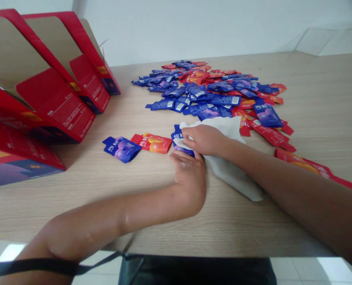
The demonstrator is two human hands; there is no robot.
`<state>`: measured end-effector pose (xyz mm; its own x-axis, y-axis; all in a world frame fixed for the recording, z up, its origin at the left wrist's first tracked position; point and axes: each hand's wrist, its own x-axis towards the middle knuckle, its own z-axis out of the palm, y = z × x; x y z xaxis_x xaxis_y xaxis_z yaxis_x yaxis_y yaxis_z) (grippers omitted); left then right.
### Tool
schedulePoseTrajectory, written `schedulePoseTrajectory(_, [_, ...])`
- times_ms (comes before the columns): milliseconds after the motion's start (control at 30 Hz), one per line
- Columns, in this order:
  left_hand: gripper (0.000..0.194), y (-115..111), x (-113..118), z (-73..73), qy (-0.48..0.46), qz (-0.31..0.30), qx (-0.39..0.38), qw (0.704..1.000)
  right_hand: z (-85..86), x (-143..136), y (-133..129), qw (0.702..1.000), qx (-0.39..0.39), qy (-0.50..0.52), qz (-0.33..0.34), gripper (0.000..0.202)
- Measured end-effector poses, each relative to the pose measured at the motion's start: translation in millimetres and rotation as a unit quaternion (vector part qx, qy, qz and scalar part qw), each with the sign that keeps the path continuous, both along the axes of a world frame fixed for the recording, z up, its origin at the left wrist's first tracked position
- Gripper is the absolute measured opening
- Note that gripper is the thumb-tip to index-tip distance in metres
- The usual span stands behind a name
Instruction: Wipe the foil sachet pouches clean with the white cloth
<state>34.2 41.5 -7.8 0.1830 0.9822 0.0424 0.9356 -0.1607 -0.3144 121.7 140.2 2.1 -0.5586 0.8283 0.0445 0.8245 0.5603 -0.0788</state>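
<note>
- The wooden table (312, 130) fills the view, pale and grained, its near edge running under both forearms.
- Red cardboard display boxes (54, 99) stand in a row at the far left, open sides turned up and inward, so their brown insides are easy to reach. White print covers their red front panels, too small to read.
- A loose heap of blue and red sachets (220, 89) spreads over the far middle of the table, flat and overlapping, with a few red ones trailing off to the right.
- A white cloth (232, 174) lies from the middle toward the near right, partly under the right wrist and draped over the sachet in hand, seemingly as a wipe.
- The right hand (204, 139) rests on the cloth's far left corner, fingers curled together and pressing the cloth down onto a blue sachet (178, 136), which lies on the table just left of the hand, mostly covered.
- The left hand (190, 180) sits just near of it, palm down, fingertips together and touching the same sachet's near edge, apparently to steady it.
- A red-and-orange sachet (152, 142) lies flat just left of the hands, apart from the heap.
- A blue-and-purple sachet (122, 148) lies touching its left end. White Chinese characters mark its blue top, too blurred to read with certainty.
</note>
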Motion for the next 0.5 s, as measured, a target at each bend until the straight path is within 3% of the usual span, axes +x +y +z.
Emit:
schedulePoseTrajectory(267, [0.051,-1,0,-1.2,-0.005,-0.005,-0.002,1.000,0.1,6,5,0.999,0.012,-0.030,-0.036,0.027])
schedulePoseTrajectory(500, [0.055,0,0,-3.4,0.054,-0.001,0.002,0.999,-3.5,14,10,0.996,0.036,-0.026,-0.071,0.029])
